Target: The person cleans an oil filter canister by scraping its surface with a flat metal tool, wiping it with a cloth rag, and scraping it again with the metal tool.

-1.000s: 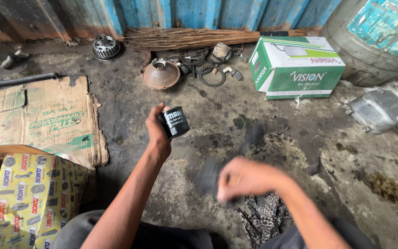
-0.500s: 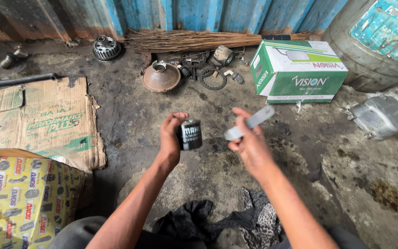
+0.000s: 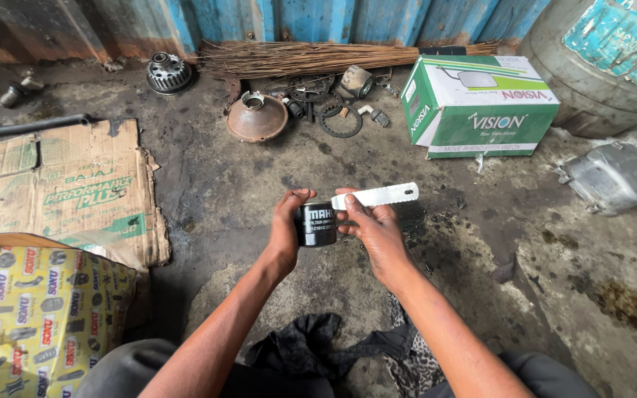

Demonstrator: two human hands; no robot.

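Item: small black cylindrical filter canister (image 3: 315, 225), smooth painted metal with a white printed band, held in the air above the floor, between the two hands and roughly mid-frame. Left hand (image 3: 286, 234) has its grip wrapped round the canister's left side, thumb over the top edge. Right hand (image 3: 374, 228) touches the canister's right side while its grip pinches a flat white strip (image 3: 377, 196), thin and rigid-looking with a slot near its far end, jutting out to the right. Risks, as judged: the right hand does double duty, so the strip could slip from the fingers or the canister could tilt and drop to the hard floor; the glossy shell offers little friction, and the oily floor suggests greasy fingers. Surroundings: stained, cracked concrete floor (image 3: 259, 169) with dark wet patches; flattened brown cardboard (image 3: 60, 191), soft-edged and torn; yellow printed carton (image 3: 38, 317); green-and-white carton (image 3: 481, 103); rusty domed metal part (image 3: 257, 116); toothed gear (image 3: 169, 72); bundle of dry twigs (image 3: 311, 57); dull grey cast metal housing (image 3: 613, 177); dark crumpled cloth (image 3: 311, 346) near the knees.
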